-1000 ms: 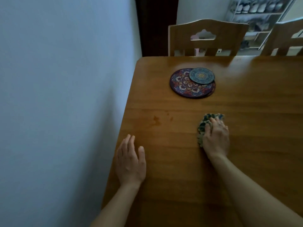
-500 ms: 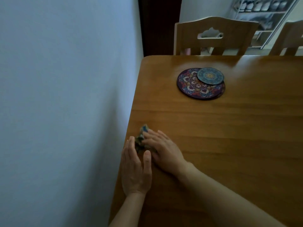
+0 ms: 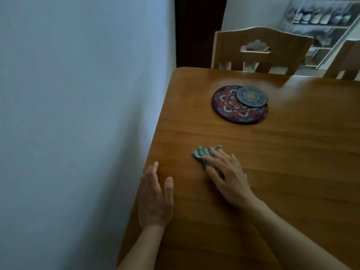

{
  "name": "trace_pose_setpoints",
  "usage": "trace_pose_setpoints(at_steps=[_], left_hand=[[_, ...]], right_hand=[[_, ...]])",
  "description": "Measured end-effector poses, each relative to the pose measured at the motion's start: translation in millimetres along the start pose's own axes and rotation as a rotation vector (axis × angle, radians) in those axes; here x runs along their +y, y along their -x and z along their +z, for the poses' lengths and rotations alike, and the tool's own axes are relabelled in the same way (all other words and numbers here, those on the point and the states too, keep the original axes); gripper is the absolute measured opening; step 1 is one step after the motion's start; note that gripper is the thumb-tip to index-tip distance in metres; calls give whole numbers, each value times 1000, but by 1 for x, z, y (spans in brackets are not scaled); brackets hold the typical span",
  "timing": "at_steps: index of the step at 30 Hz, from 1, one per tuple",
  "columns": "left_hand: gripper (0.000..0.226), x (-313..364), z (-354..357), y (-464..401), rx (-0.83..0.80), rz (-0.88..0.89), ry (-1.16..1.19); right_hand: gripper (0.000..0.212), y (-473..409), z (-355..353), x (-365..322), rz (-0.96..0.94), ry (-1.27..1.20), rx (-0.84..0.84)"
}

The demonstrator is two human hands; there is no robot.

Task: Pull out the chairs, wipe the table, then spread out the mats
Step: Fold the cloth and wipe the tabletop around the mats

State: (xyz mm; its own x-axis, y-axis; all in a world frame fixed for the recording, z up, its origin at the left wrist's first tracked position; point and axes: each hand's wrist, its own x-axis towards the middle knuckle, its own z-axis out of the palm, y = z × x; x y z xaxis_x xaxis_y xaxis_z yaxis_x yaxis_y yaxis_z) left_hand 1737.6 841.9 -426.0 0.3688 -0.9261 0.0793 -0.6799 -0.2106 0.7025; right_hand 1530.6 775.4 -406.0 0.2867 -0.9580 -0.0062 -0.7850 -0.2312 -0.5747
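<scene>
Right hand (image 3: 228, 176) has slid the one cloth (image 3: 206, 153) rightward from the left hand (image 3: 154, 199), fingers spread pressing it, left hand flat on table (image 3: 292, 162), two stacked mats (image 3: 240, 104), two chairs (image 3: 261, 49) at far side

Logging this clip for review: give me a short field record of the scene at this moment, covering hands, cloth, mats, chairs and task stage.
left hand: left hand rests flat, fingers straight, on the table near its wall-side edge
right hand: right hand presses the cloth onto the table
cloth: blue patterned, crumpled, partly under the fingers
mats: small blue mat stacked on large purple mat, at the far side
chairs: chair behind the far edge; a second at the right frame edge
stage: wiping; mats not yet spread
</scene>
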Motion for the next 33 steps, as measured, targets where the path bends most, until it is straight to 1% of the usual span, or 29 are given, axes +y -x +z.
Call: trace_pose_setpoints(at_steps=[1, 2, 7, 9, 12, 14, 17, 19, 21, 25, 28, 30, 31, 33], left_hand=[[69, 0, 1, 0, -2, 3, -9], [68, -1, 1, -1, -4, 12, -21], [68, -3, 3, -1, -4, 42, -94], [67, -3, 3, -2, -5, 53, -110], [65, -3, 3, -2, -1, 51, -107], [66, -3, 3, -2, 3, 42, -85], [66, -8, 2, -2, 28, 53, -60], [64, -10, 4, -2, 19, 63, -80], [62, -10, 5, -2, -4, 83, -127], [65, -6, 8, -3, -61, 118, -217], [68, -7, 8, -4, -83, 122, -254], [69, -7, 8, -4, -89, 117, -262], [69, -7, 8, -3, -90, 117, -260], [70, -7, 8, -4, -92, 118, -247]], right_hand=[[48, -3, 7, 4, -77, 163, -36], [51, -10, 10, 7, -108, 241, -34], [46, -86, 19, 2, 20, 320, 56], [46, -111, 35, -18, 2, 322, 52], [47, -117, 62, -54, -179, 310, -24], [46, -97, 72, -67, -336, 298, -122], [47, -40, 67, -64, -520, 259, -264], [47, -3, 47, -44, -535, 261, -325], [47, 16, 19, -10, -435, 280, -301], [49, 11, -32, 68, -19, 350, -44], [49, -25, -33, 75, 249, 410, 72], [49, -50, -18, 54, 300, 428, 93], [49, -58, -9, 38, 268, 422, 87], [49, -63, 13, 5, 141, 398, 48]])
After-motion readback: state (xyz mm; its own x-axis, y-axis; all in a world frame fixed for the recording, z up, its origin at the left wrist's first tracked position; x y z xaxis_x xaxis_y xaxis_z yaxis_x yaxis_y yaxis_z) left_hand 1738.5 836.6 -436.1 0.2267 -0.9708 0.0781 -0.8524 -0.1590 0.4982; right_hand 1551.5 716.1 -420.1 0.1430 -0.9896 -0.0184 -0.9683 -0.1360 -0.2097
